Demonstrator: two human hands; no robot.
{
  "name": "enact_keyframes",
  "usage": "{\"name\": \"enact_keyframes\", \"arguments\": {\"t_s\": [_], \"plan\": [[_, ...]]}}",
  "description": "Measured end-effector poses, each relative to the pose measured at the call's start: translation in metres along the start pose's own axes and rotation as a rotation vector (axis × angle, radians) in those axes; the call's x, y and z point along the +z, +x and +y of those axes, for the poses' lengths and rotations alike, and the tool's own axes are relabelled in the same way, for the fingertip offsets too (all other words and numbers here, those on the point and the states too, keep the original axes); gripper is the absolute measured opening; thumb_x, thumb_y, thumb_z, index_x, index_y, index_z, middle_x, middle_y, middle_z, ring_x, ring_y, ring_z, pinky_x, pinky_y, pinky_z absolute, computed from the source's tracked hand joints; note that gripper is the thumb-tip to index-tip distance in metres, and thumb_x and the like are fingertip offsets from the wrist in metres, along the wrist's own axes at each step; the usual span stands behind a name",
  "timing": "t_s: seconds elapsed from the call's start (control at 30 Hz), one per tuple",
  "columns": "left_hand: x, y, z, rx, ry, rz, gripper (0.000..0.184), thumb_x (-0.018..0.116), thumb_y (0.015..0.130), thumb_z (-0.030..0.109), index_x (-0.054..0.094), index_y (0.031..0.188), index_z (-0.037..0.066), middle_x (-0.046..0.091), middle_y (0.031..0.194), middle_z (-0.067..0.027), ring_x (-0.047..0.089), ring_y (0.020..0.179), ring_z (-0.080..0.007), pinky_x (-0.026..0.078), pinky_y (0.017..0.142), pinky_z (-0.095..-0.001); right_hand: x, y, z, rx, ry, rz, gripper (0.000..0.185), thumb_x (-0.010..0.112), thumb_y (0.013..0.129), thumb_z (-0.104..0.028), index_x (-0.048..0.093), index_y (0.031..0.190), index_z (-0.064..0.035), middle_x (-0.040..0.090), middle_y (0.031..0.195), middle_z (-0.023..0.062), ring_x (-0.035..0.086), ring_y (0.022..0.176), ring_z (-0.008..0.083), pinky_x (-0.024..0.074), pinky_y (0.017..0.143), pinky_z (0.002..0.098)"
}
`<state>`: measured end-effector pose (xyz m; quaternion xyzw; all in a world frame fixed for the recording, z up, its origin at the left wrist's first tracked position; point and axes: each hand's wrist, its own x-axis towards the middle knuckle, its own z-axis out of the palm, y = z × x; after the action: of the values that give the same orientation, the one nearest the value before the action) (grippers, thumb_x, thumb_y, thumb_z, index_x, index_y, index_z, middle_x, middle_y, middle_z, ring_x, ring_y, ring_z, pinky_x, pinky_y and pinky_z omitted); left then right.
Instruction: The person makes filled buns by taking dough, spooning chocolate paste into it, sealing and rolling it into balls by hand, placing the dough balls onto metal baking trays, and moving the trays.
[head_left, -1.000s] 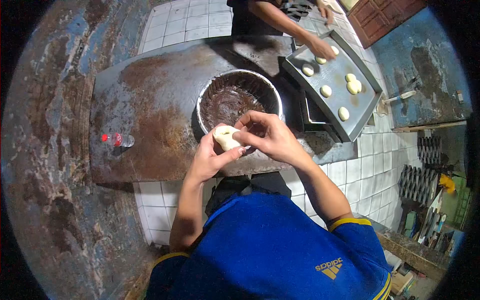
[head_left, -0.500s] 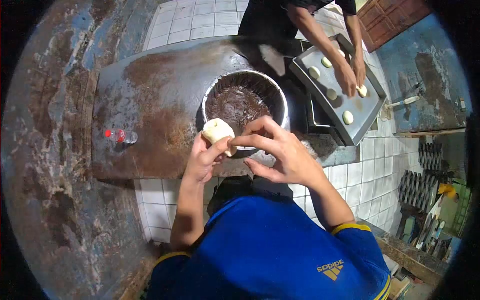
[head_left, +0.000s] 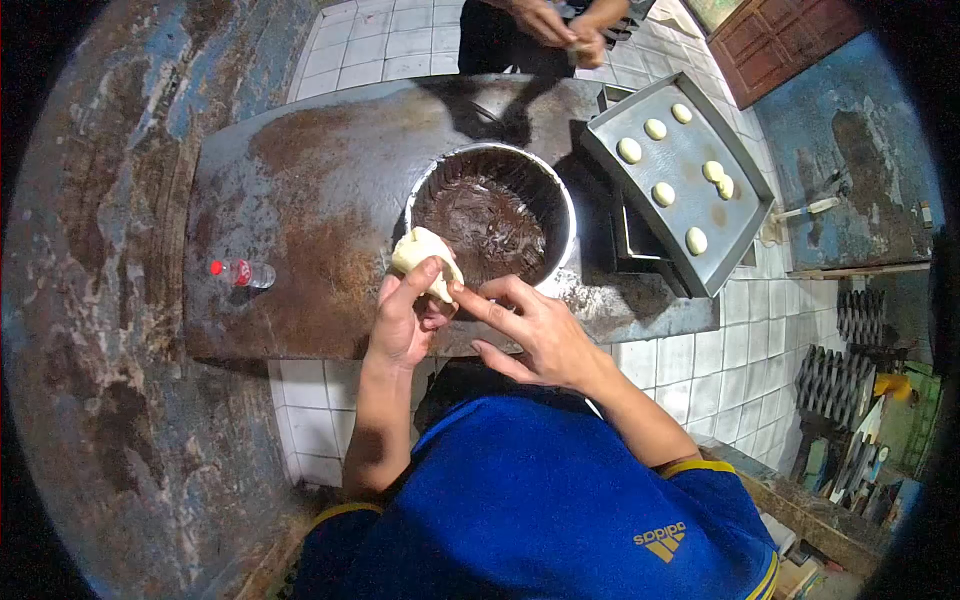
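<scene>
A pale piece of dough [head_left: 428, 262] is gripped in my left hand [head_left: 402, 325], above the near left rim of the pot. The thumb presses across its side, and the dough looks folded. With its index fingertip, my right hand [head_left: 540, 335] touches the dough's lower right edge; its thumb stands apart and its other fingers are curled. Beyond both hands, a round metal pot [head_left: 572, 225] contains a dark brown, sticky-looking filling [head_left: 485, 225]. Whether filling is inside the dough is hidden.
To the right, a metal tray [head_left: 735, 225] carrying several dough balls [head_left: 663, 194] rests tilted over another tray. A plastic bottle with a red cap [head_left: 245, 273] lies on the worn table [head_left: 320, 180]. Across the table, a co-worker's hands [head_left: 570, 35] are close together.
My right hand has shifted slightly down, its index finger still at the dough, which has turned a little in my left hand. The co-worker's hands have left the tray and moved back left.
</scene>
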<state>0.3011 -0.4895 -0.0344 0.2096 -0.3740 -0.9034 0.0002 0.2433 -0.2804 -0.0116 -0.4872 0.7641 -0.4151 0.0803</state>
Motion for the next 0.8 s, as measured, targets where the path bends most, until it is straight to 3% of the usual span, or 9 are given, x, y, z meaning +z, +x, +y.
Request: {"name": "enact_keyframes", "arguments": {"t_s": [0.17, 0.3, 0.33, 0.43, 0.47, 0.57, 0.6, 0.7, 0.8], "plan": [[-0.009, 0.004, 0.001, 0.024, -0.040, -0.090, 0.030, 0.074, 0.098, 0.024, 0.064, 0.118, 0.005, 0.064, 0.088, -0.0013, 0.049, 0.061, -0.0034, 0.032, 0.047, -0.0190, -0.006, -0.011, 0.026, -0.104, 0.114, 0.141, 0.057, 0.083, 0.084, -0.012, 0.069, 0.139, -0.0069, 0.063, 0.117, 0.0117, 0.068, 0.100, 0.0273, 0.0573, 0.092, 0.0399], [-0.002, -0.001, 0.000, -0.037, 0.238, -0.111, 0.033, 0.078, 0.093, 0.024, 0.065, 0.117, 0.005, 0.067, 0.095, -0.0023, 0.053, 0.066, -0.0033, 0.034, 0.049, -0.0197, -0.035, 0.017, 0.007, -0.053, 0.059, 0.141, 0.087, 0.094, 0.076, -0.030, 0.055, 0.150, -0.0049, 0.057, 0.138, 0.0176, 0.061, 0.123, 0.0348, 0.0520, 0.104, 0.0456], [-0.001, 0.002, -0.007, -0.008, 0.247, -0.181, 0.037, 0.082, 0.089, 0.023, 0.066, 0.117, 0.004, 0.068, 0.100, -0.0015, 0.060, 0.074, -0.0057, 0.044, 0.059, -0.0207, -0.040, 0.021, 0.004, -0.026, 0.034, 0.048, 0.105, 0.096, 0.070, -0.041, 0.047, 0.156, -0.0055, 0.052, 0.147, 0.0202, 0.055, 0.133, 0.0388, 0.0484, 0.109, 0.0485], [0.009, 0.002, -0.006, -0.035, 0.386, -0.352, 0.041, 0.083, 0.088, 0.023, 0.066, 0.119, 0.002, 0.070, 0.104, -0.0018, 0.066, 0.087, -0.0092, 0.053, 0.076, -0.0252, -0.046, 0.033, -0.001, -0.058, -0.041, -0.092, 0.108, 0.096, 0.069, -0.044, 0.045, 0.157, -0.0056, 0.052, 0.147, 0.0197, 0.054, 0.134, 0.0398, 0.0476, 0.109, 0.0494], [0.011, 0.004, -0.001, -0.059, 0.456, -0.385, 0.041, 0.083, 0.088, 0.018, 0.065, 0.121, 0.001, 0.071, 0.107, -0.0022, 0.066, 0.098, -0.0105, 0.054, 0.088, -0.0298, -0.047, 0.034, -0.001, -0.028, -0.037, -0.143, 0.103, 0.094, 0.072, -0.044, 0.048, 0.154, -0.0041, 0.054, 0.143, 0.0203, 0.056, 0.132, 0.0397, 0.0473, 0.110, 0.0491], [0.014, 0.005, -0.010, 0.081, 0.575, -0.340, 0.039, 0.082, 0.086, 0.008, 0.065, 0.120, 0.002, 0.071, 0.107, -0.0027, 0.065, 0.099, -0.0094, 0.054, 0.088, -0.0300, -0.048, 0.036, 0.006, 0.070, 0.165, -0.073, 0.093, 0.092, 0.076, -0.043, 0.052, 0.150, -0.0022, 0.059, 0.134, 0.0205, 0.061, 0.123, 0.0361, 0.0517, 0.104, 0.0464], [0.019, 0.005, -0.008, 0.279, 0.681, -0.354, 0.038, 0.082, 0.083, 0.003, 0.065, 0.117, 0.003, 0.071, 0.105, -0.0022, 0.064, 0.098, -0.0086, 0.053, 0.088, -0.0289, -0.048, 0.038, -0.002, 0.201, 0.155, -0.015, 0.077, 0.089, 0.083, -0.037, 0.058, 0.143, -0.0001, 0.062, 0.127, 0.0201, 0.068, 0.112, 0.0307, 0.0571, 0.094, 0.0420], [0.011, 0.008, -0.011, 0.272, 0.651, -0.316, 0.038, 0.082, 0.080, 0.002, 0.064, 0.113, 0.003, 0.070, 0.103, -0.0022, 0.064, 0.098, -0.0083, 0.053, 0.088, -0.0283, -0.051, 0.042, 0.001, 0.316, 0.090, -0.052, 0.047, 0.087, 0.087, -0.026, 0.071, 0.120, 0.0033, 0.070, 0.101, 0.0124, 0.074, 0.092, 0.0229, 0.0597, 0.082, 0.0338], [0.011, 0.005, -0.009, 0.249, 0.646, -0.316, 0.034, 0.082, 0.085, 0.004, 0.064, 0.114, 0.004, 0.070, 0.104, -0.0017, 0.064, 0.098, -0.0083, 0.052, 0.088, -0.0279, -0.042, 0.039, 0.009, 0.390, 0.312, 0.014, 0.038, 0.084, 0.089, -0.027, 0.075, 0.111, 0.0026, 0.075, 0.096, 0.0158, 0.075, 0.086, 0.0266, 0.0589, 0.080, 0.0389]]}}
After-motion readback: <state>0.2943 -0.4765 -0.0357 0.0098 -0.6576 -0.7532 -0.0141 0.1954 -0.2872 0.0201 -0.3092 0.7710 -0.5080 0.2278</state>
